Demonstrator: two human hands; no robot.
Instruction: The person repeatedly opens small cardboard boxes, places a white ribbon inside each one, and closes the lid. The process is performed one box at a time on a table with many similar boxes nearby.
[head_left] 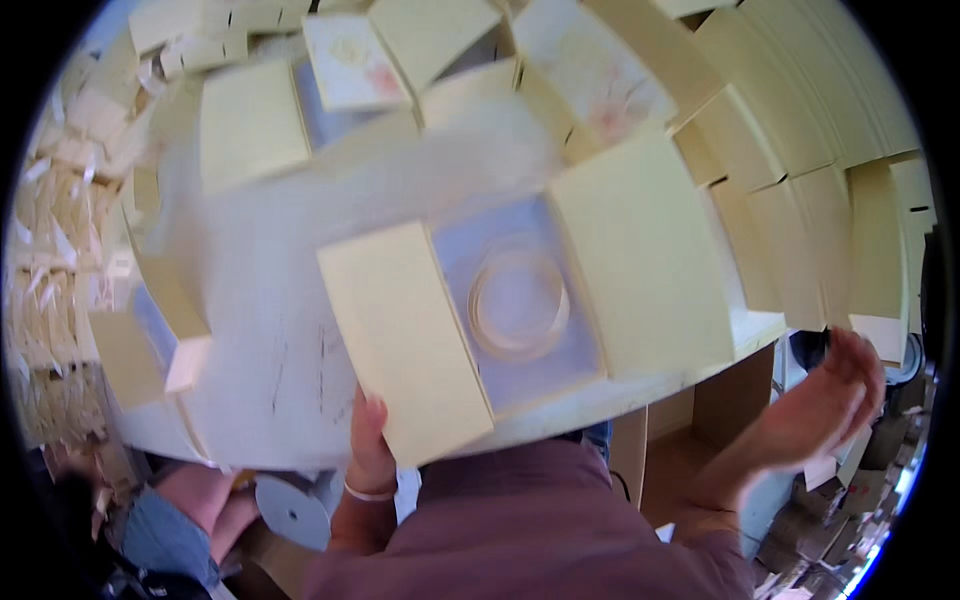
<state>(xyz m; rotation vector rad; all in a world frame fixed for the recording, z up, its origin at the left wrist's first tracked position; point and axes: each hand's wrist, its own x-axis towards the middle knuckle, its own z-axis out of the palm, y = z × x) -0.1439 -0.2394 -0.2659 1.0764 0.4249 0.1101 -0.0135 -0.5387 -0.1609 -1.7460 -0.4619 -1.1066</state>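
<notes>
In front of me on the white table, a cream box [640, 265] lies spread open, with wide panels on both sides of its pale blue inside. A round, pale tan ring like a roll of tape [476, 300] lies on that blue part. My left hand [371, 440] grips the near edge of the left cream panel, thumb on top and the other fingers hidden beneath. Off the table's right edge, my right hand [825, 400] is raised, slightly blurred, its fingers loosely stretched close to the stacked cream boxes. Nothing shows in it.
More cream boxes, some with floral panels [355, 65], stand along the far side of the white table [270, 340]. Stacked boxes [800, 240] crowd the right. Another open box [150, 340] sits at the left edge. An open brown carton [725, 400] is below the table.
</notes>
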